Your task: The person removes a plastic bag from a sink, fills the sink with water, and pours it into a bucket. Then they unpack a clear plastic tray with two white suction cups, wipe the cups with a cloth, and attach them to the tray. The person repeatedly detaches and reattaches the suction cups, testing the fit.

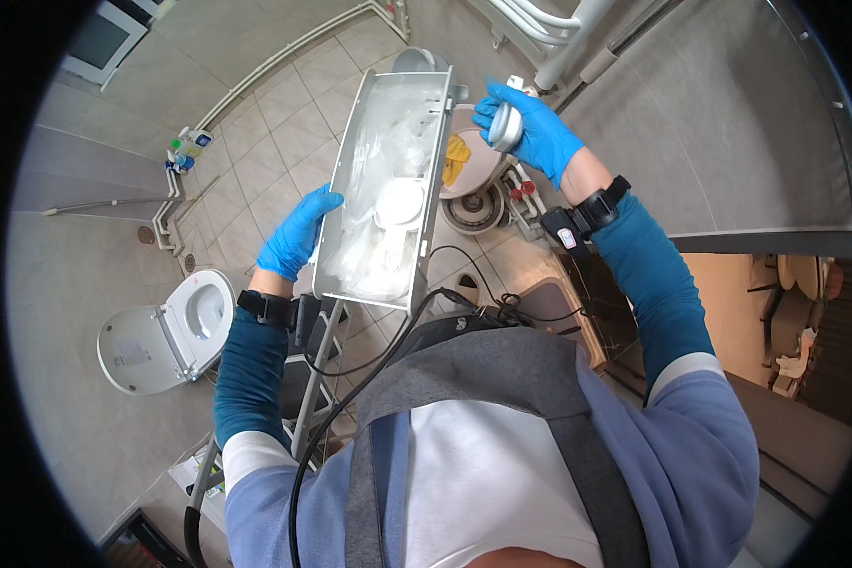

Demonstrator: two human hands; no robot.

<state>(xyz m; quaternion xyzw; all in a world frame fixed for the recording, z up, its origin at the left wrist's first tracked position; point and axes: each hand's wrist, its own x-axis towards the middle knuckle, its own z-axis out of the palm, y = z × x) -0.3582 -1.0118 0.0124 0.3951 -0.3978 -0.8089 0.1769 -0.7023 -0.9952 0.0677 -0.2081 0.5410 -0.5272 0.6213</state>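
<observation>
The left hand, in a blue glove, is closed on the left wall of a long white tray, its thumb over the rim; the fingers beneath are hidden. The tray is in front of the person, its long side running from near to far, and whether anything below bears its weight I cannot tell. The right hand, also gloved, is clamped on a round white cap, held just beyond the tray's right wall and apart from it. A small white piece shows at the far side of that hand; whether the fingers grip it too is unclear. As for progress, the work looks partway along: the cap is in hand, outside the tray, while a white disc and clear film lie inside it, the film spread over most of the floor. So the tray's contents seem left to deal with, and the cap is not yet set down anywhere. Below the right hand stands a pale pink basin with a yellow cloth in it; a toilet is well apart at the left.
</observation>
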